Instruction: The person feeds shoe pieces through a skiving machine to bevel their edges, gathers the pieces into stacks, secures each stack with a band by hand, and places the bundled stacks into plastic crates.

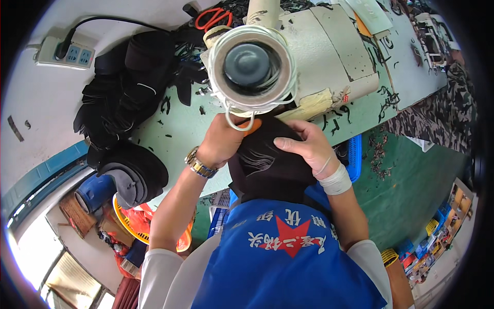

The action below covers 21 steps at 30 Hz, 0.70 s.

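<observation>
A wad of layered black fabric pieces lies between my hands, just below the machine head, its lower end against my blue apron. My right hand grips its right side, thumb on top and fingers underneath. On the left edge, my left hand is closed, its fingertips hidden under the machine's round end. Something orange shows by those fingers; its kind is not clear. A metal watch circles my left wrist, and white wrapping my right. The cream-coloured machine stands over the pale green table.
Stacked black pieces fill the table's left side, with more curved ones nearer me. Black scraps litter the tabletop. A socket strip hangs on the left wall. An orange basket and a blue crate stand below table height.
</observation>
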Each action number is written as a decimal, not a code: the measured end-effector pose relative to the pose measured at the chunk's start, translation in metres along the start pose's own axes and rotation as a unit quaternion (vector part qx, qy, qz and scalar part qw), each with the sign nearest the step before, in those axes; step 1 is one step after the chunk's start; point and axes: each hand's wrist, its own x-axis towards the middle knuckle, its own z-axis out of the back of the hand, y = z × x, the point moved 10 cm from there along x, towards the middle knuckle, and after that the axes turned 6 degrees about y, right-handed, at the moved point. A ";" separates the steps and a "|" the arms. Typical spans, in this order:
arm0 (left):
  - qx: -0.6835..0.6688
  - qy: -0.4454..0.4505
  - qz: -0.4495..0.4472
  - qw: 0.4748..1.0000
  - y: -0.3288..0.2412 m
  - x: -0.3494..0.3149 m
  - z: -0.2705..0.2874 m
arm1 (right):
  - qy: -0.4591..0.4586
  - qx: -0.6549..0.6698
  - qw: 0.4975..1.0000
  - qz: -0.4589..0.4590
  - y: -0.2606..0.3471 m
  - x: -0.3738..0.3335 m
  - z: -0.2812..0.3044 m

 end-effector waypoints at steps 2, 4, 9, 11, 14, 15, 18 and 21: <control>0.139 -0.014 -0.037 0.990 -0.015 -0.001 -0.001 | -0.026 0.068 0.997 0.021 0.003 -0.006 0.003; 0.060 0.051 -0.030 0.996 -0.010 -0.005 -0.005 | -0.016 0.042 0.998 0.038 0.003 -0.010 0.004; 0.040 0.022 -0.111 0.993 -0.015 0.000 0.001 | -0.001 0.088 0.992 0.093 -0.006 -0.009 -0.002; -0.073 0.005 -0.097 0.993 -0.005 0.002 -0.001 | -0.010 0.086 0.993 0.084 -0.017 -0.012 0.008; 0.010 -0.008 -0.169 0.985 -0.008 -0.002 0.006 | -0.020 0.111 0.991 0.076 -0.012 -0.011 0.005; 0.009 -0.005 -0.168 0.986 -0.008 -0.004 0.013 | -0.024 0.139 0.987 0.076 -0.011 -0.010 0.002; -0.140 0.096 0.045 0.984 0.028 -0.002 0.003 | -0.062 0.130 0.987 0.067 -0.015 -0.006 0.007; -0.103 0.040 0.013 0.994 0.017 0.001 0.004 | -0.078 0.125 0.987 0.062 -0.015 -0.006 0.009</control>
